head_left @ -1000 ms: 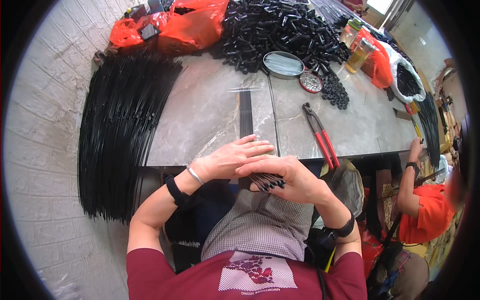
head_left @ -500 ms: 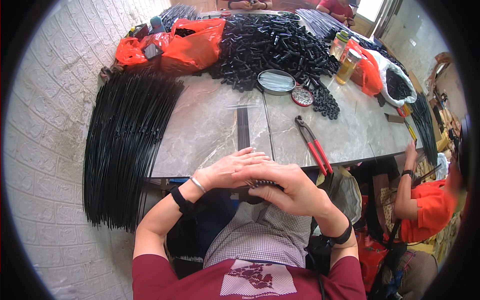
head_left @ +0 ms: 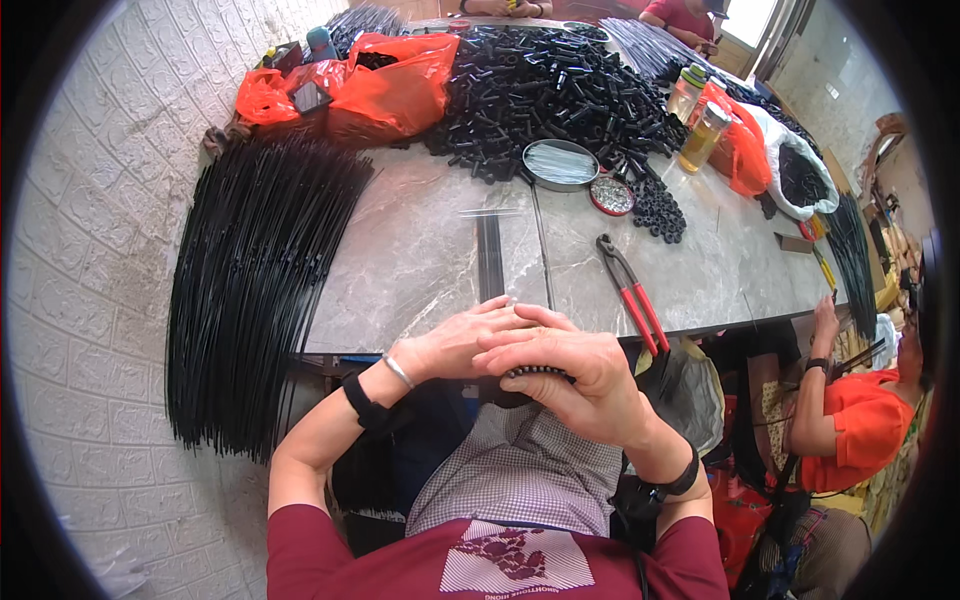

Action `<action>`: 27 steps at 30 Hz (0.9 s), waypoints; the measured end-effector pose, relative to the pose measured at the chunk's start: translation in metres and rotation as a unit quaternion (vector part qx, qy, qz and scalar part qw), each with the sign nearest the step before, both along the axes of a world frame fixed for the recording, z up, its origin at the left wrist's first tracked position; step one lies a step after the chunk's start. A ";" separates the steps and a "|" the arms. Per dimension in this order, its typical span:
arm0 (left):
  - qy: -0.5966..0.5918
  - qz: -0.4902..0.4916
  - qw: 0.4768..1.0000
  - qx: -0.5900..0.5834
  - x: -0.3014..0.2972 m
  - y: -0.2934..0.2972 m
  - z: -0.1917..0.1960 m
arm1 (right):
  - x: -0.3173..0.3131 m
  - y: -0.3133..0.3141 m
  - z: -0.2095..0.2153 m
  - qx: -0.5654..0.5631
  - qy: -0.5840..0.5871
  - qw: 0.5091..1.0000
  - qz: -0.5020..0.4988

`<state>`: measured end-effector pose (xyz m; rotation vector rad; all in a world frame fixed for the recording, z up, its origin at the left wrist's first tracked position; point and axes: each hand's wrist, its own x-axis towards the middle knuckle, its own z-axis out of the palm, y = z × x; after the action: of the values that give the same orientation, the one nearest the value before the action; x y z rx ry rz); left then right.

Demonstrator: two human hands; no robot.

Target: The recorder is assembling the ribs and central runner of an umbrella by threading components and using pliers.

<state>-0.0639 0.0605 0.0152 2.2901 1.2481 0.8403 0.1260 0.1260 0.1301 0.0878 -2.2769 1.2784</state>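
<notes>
A narrow row of thin black rods (head_left: 490,255) lies on the grey table, pointing away from me, with a few fine silver wires (head_left: 490,213) across its far end. My left hand (head_left: 455,345) rests over the near part of the row, its fingers stretched out flat. Beside and partly over it, my right hand (head_left: 575,375) is closed around the near ends of the rods, thumb below and fingers above. A line of small round rod ends (head_left: 540,370) shows between them. Red-handled pliers (head_left: 634,300) lie on the table to the right of my hands.
A large sheaf of black rods (head_left: 265,270) overhangs the left table edge. Further back are a heap of black tubes (head_left: 550,90), a tin of silver wires (head_left: 561,165), a red tin (head_left: 611,196), orange bags (head_left: 390,95) and bottles (head_left: 703,138). A co-worker in orange (head_left: 850,420) sits at right.
My right hand's fingers have lifted and shifted slightly, and the row of rod ends shows more plainly. My left hand stays flat over the rods. The whole view has shifted slightly.
</notes>
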 end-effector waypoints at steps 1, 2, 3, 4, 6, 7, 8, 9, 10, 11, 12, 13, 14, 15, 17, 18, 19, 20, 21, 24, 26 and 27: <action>-0.001 -0.003 1.000 0.001 0.005 0.000 0.011 | 0.001 0.002 -0.002 0.006 -0.003 1.000 -0.007; -0.075 0.022 0.997 -0.007 0.012 -0.004 0.024 | 0.001 0.003 -0.004 0.007 -0.004 1.000 -0.009; -0.147 0.048 0.988 -0.015 0.019 -0.011 0.040 | 0.000 0.003 -0.006 0.013 0.011 1.000 -0.010; -0.147 0.044 0.988 -0.013 0.023 -0.019 0.050 | 0.000 0.003 -0.006 0.020 0.025 0.999 -0.012; -0.262 0.025 0.961 -0.079 0.027 -0.037 0.067 | 0.003 0.004 -0.003 0.043 0.009 0.999 -0.016; -0.279 0.029 0.956 -0.081 0.032 -0.040 0.083 | 0.001 0.003 -0.002 0.046 0.022 0.998 -0.024; -0.277 0.027 0.958 -0.068 0.033 -0.043 0.091 | 0.000 0.003 -0.001 0.049 0.034 0.998 -0.032; -0.269 0.037 0.960 -0.073 0.033 -0.045 0.089 | 0.001 0.003 -0.001 0.055 0.030 0.998 -0.031; -0.261 0.047 0.961 -0.079 0.033 -0.047 0.088 | 0.001 0.002 -0.001 0.055 0.031 0.998 -0.028; -0.260 0.049 0.961 -0.078 0.034 -0.047 0.087 | 0.000 0.001 0.000 0.059 0.029 0.997 -0.040; -0.259 0.065 0.961 -0.067 0.035 -0.046 0.086 | 0.001 0.001 0.000 0.061 0.025 0.996 -0.053; -0.259 0.080 0.961 -0.057 0.035 -0.045 0.086 | 0.001 0.001 0.000 0.065 0.025 0.996 -0.052; -0.259 0.080 0.961 -0.057 0.034 -0.044 0.085 | 0.001 0.001 0.000 0.065 0.024 0.996 -0.052; -0.256 0.078 0.962 -0.059 0.032 -0.044 0.084 | 0.002 0.000 0.000 0.056 0.015 0.997 -0.049; -0.256 0.079 0.961 -0.065 0.032 -0.042 0.087 | 0.003 0.009 -0.005 0.094 0.011 0.995 -0.019; -0.256 0.081 0.961 -0.066 0.031 -0.040 0.085 | 0.001 0.014 -0.001 0.092 0.011 0.996 -0.016; -0.264 0.060 0.962 -0.028 0.031 -0.038 0.084 | -0.002 0.019 0.007 0.005 -0.015 0.998 0.059; -0.270 0.040 0.962 0.010 0.030 -0.037 0.083 | -0.005 0.027 0.012 -0.083 -0.041 0.987 0.134; -0.258 0.034 0.965 -0.014 0.030 -0.038 0.083 | -0.001 0.048 0.003 -0.166 -0.107 0.957 0.212; -0.273 0.023 0.962 -0.014 0.033 -0.034 0.079 | -0.034 0.135 -0.020 -0.060 -0.108 0.992 0.006; -0.270 0.014 0.963 -0.018 0.035 -0.031 0.082 | -0.066 0.194 -0.060 0.021 -0.081 0.971 -0.224; -0.275 0.008 0.961 -0.012 0.037 -0.029 0.083 | -0.078 0.220 -0.075 0.078 -0.091 0.956 -0.269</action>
<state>-0.0271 0.0317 0.0982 1.8337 1.0094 1.3408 0.0483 0.3457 0.0546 -0.5791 -2.3217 0.8459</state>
